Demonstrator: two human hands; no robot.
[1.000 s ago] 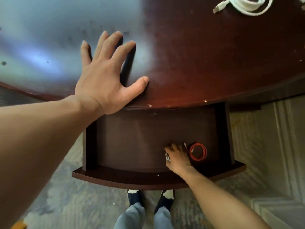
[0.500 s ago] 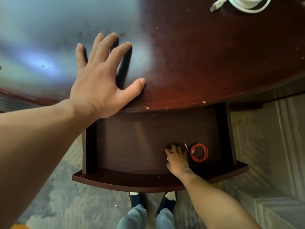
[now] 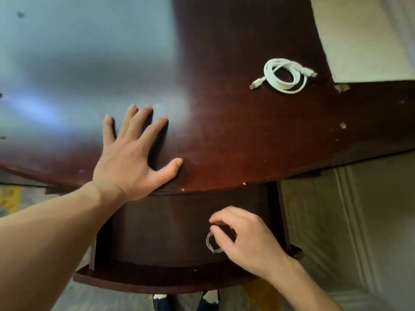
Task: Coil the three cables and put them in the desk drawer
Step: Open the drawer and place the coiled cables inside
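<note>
We brace our left hand (image 3: 128,160) flat on the tabletop (image 3: 235,131), fingers spread and released, probably to steady ourselves while leaning over the open drawer (image 3: 157,234); our right hand (image 3: 247,241) hovers inside it with fingers loosely curled above a small pale coiled cable (image 3: 211,244), apparently just set down and not gripped; the white coiled cable (image 3: 283,75) waits on the tabletop, well apart from both hands.
</note>
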